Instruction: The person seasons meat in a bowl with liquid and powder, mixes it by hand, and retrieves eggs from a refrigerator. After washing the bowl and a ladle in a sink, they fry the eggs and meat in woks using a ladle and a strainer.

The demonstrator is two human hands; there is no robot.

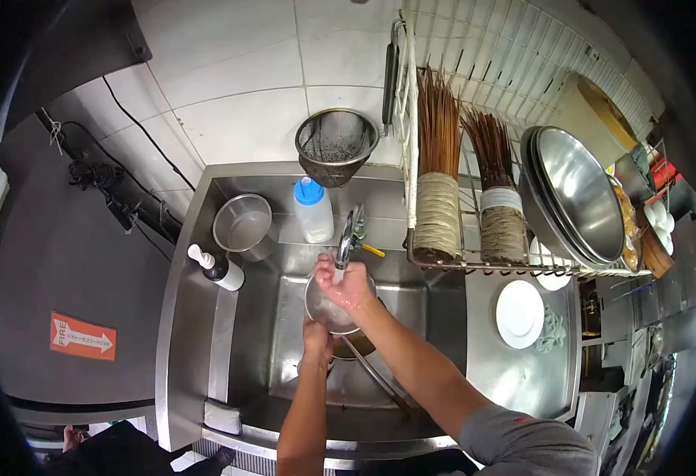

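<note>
A round metal bowl (pixel 333 316) is tilted in the sink (pixel 403 301) under the tap (pixel 345 242). My left hand (pixel 316 343) is closed on the bowl's near edge. My right hand (pixel 346 287) is wet and lies over the bowl just below the spout, its fingers apart and nothing in them. Beneath the bowl, a brownish round pan or dish (pixel 354 346) partly shows, its kind hard to make out. A long metal handle (pixel 375 369) slants across the basin beside my right forearm.
Behind the sink stand a blue-capped bottle (pixel 314 214), a metal pot (pixel 243 224) and a mesh strainer (pixel 336 143). A pump bottle (pixel 219 268) is at left. The wire rack (pixel 475 258) overhangs at right with brushes and steel bowls (pixel 582 194). White plates (pixel 520 313) lie below.
</note>
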